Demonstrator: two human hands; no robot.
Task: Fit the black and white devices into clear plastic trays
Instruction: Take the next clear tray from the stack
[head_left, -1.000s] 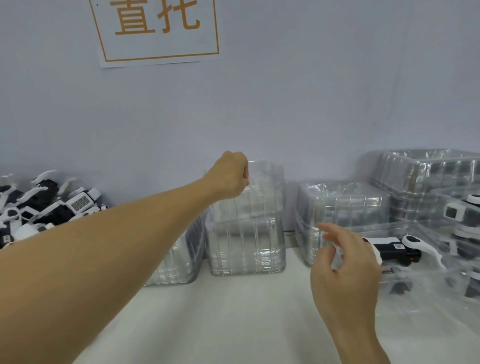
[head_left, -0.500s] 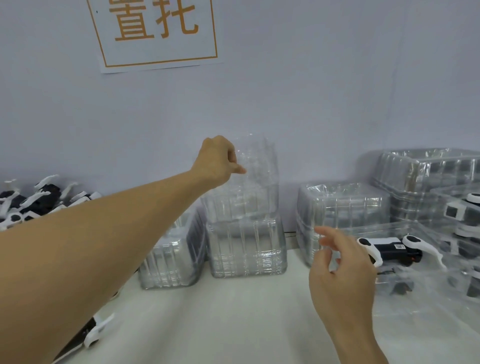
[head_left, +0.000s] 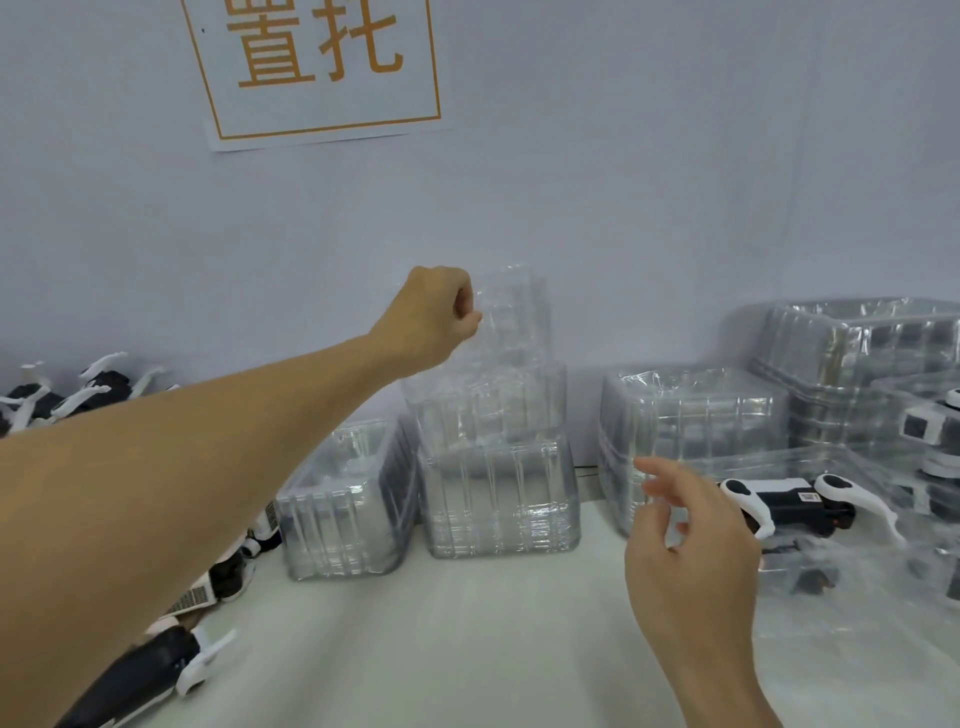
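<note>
Devices in black and white lie at the frame's lower left, one (head_left: 156, 670) nearest along the bottom edge of the white table (head_left: 467, 649), partly under the outstretched left forearm. At lower right the right hand (head_left: 691, 561) hovers over the table with its fingers loosely curled and parted, holding nothing. Just beyond it, at right of centre, another device (head_left: 795, 501) sits in a clear tray (head_left: 857, 587). Further back, across the middle, stand stacks of clear trays: a low stack (head_left: 348, 514) left of centre, a taller one (head_left: 498, 493) at centre, and one (head_left: 691, 415) to its right. Above the centre stack the left hand (head_left: 434, 314) pinches the edge of a single clear tray (head_left: 511, 317), raised and tilted. More devices (head_left: 62, 395) are heaped at far left against the wall, where an orange-lettered sign (head_left: 317, 67) hangs at upper left.
</note>
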